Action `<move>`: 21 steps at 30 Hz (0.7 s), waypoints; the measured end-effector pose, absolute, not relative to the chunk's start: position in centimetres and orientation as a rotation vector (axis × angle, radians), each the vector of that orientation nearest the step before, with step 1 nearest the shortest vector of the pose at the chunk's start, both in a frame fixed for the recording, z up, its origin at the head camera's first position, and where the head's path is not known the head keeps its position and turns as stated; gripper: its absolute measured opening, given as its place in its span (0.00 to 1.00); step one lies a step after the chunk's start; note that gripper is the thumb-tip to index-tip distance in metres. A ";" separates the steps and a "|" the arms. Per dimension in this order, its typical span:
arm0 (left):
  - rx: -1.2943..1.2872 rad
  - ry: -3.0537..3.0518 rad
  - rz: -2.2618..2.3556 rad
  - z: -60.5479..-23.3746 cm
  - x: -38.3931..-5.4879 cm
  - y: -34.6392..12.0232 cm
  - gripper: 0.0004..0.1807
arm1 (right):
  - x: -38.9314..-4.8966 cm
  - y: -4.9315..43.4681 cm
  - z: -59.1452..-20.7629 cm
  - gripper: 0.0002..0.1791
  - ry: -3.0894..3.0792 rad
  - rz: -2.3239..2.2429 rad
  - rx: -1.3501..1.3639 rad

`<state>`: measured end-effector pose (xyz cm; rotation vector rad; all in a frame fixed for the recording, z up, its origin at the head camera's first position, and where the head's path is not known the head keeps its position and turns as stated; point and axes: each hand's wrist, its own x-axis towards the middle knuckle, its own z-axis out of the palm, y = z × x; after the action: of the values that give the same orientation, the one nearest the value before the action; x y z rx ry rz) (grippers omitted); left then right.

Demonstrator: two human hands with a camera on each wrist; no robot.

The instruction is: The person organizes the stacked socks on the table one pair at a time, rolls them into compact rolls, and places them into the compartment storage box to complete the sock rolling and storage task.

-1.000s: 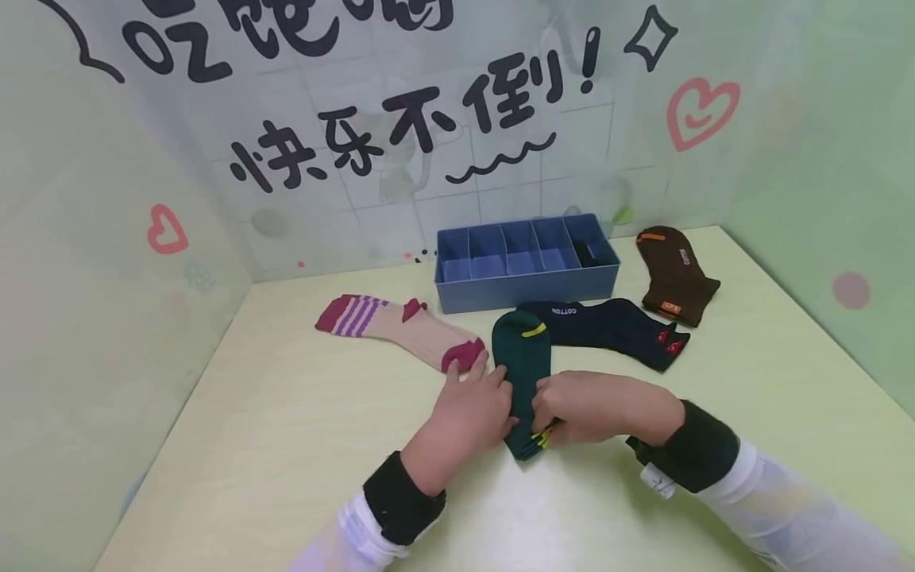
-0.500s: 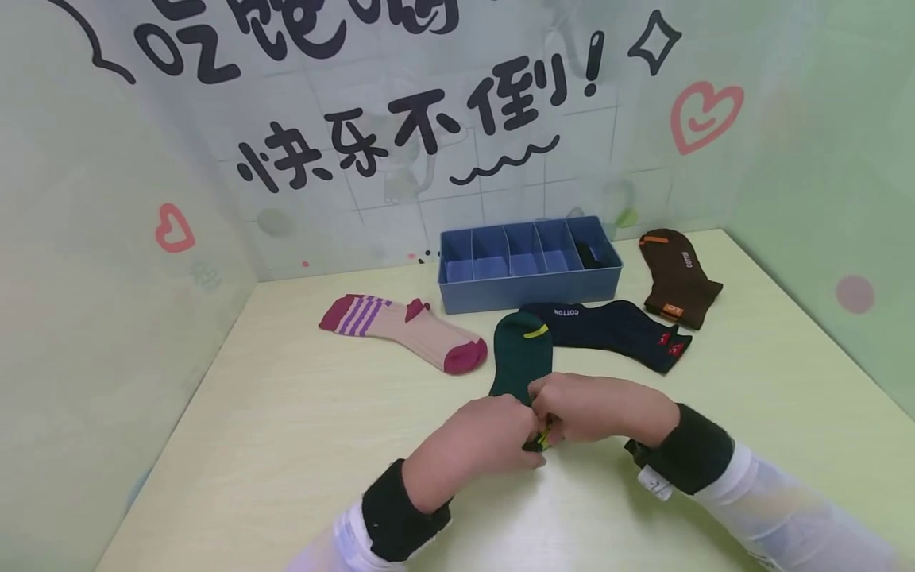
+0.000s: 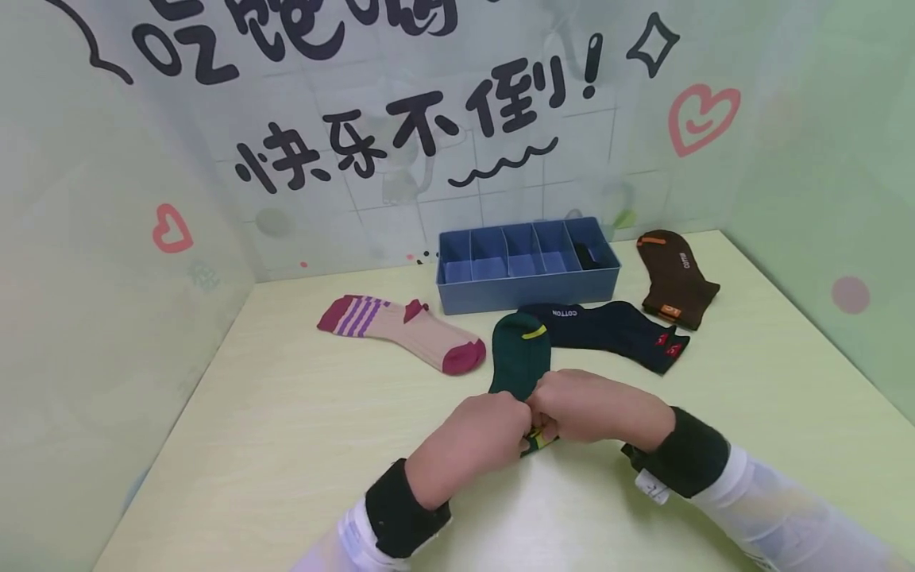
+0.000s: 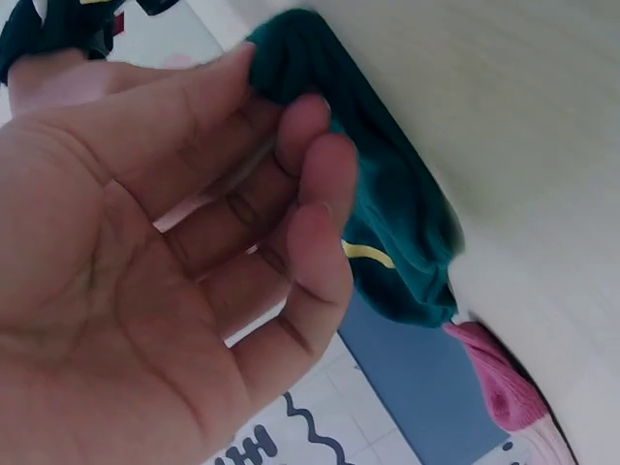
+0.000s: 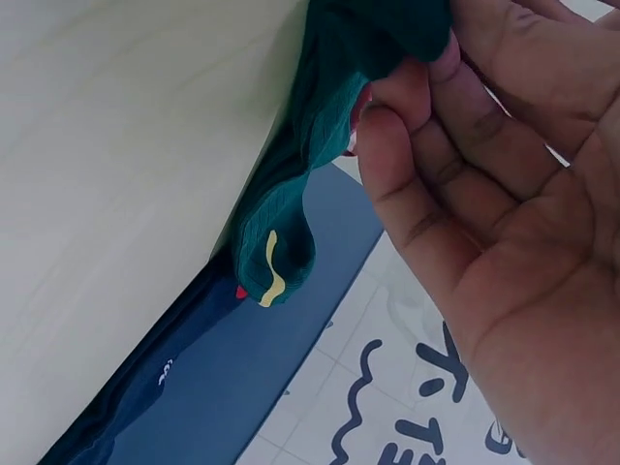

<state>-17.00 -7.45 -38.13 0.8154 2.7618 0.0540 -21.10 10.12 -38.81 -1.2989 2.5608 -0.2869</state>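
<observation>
A dark green sock (image 3: 520, 353) with a yellow stripe at its toe lies on the table, toe pointing away. At its near, cuff end my left hand (image 3: 472, 435) and right hand (image 3: 596, 407) meet, knuckles nearly touching. In the left wrist view, the left thumb and fingers pinch a bunched fold of the green sock (image 4: 295, 58). The right wrist view has the right fingertips pinching the same green sock (image 5: 378, 39), its fabric raised there. Between the hands some yellow-marked cuff shows; the rest of that end is hidden by them.
Left of the green sock lies a pink sock (image 3: 422, 342) with purple stripes. A navy sock (image 3: 608, 324) lies to the right, a brown sock (image 3: 675, 274) beyond it. Behind stands a blue divided box (image 3: 529, 290), a black item (image 3: 588, 256) in its right compartment.
My left hand has moved from lying along the green sock's left side down to its cuff end and now pinches it. The right hand has stayed at the cuff, shifting only slightly.
</observation>
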 end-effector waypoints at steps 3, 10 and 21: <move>0.820 2.721 0.122 -38.2 -17.4 -7.8 0.09 | -21.0 10.1 -38.9 0.12 2.583 -0.289 -1.310; 0.762 2.541 0.407 -38.6 -19.3 -8.9 0.06 | -20.3 9.9 -39.0 0.10 2.693 -0.129 -1.396; 0.712 2.531 0.504 -39.1 -20.1 -8.9 0.06 | -15.8 7.9 -40.0 0.11 3.052 0.721 -1.559</move>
<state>-20.08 -8.86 -39.07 0.7124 2.5309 0.5039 -15.75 7.89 -40.01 -1.5587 3.0517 0.7206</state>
